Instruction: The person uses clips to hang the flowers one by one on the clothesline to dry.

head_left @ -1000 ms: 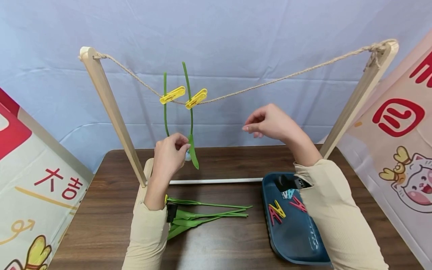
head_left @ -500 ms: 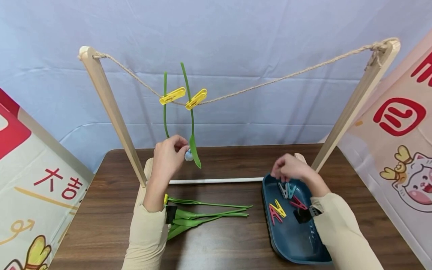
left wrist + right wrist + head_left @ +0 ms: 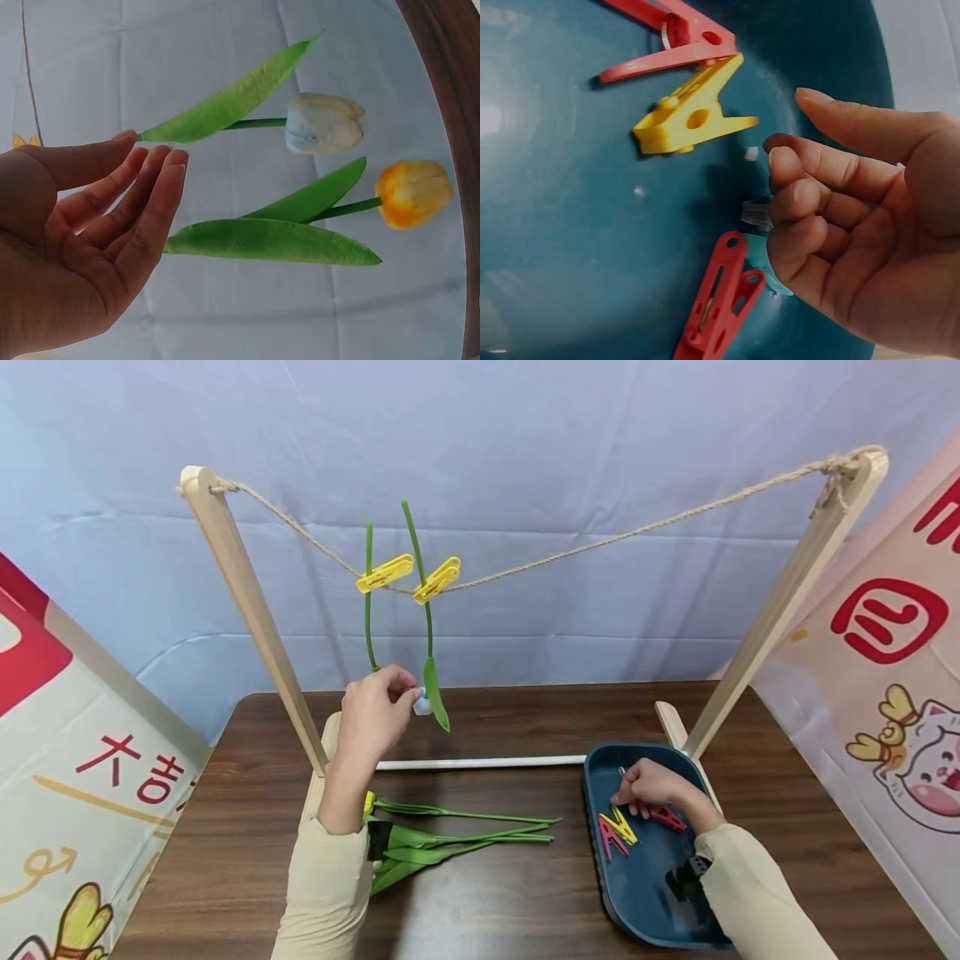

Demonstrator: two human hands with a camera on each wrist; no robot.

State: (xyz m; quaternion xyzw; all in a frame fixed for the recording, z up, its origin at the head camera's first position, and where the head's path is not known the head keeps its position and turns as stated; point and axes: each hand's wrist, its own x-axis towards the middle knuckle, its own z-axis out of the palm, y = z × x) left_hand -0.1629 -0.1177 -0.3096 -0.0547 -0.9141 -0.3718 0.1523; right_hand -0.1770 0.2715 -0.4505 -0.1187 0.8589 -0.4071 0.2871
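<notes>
Beyond the left hand's (image 3: 375,706) fingers hangs an orange tulip (image 3: 415,194), shown only by the left wrist view, and beside it a white tulip (image 3: 325,124). Thumb and visible fingertips stand slightly apart; contact is unclear. Across a wide gap, inside the tray (image 3: 637,893), far rim near, the right hand's (image 3: 652,783) fingers curl, thumb apart, beside a teal clip (image 3: 760,259) that the head view hides; a yellow clip (image 3: 686,120) lies just off the fingertips.

The tray (image 3: 637,897) is smooth, glossy plastic; the clothespins (image 3: 664,137) shiny plastic; the tulip leaves (image 3: 232,105) matt; the rope (image 3: 555,556) rough and fibrous; the posts (image 3: 247,597) smooth wood; the surface (image 3: 495,902) wood-grained; the backdrop (image 3: 525,443) creased cloth.
</notes>
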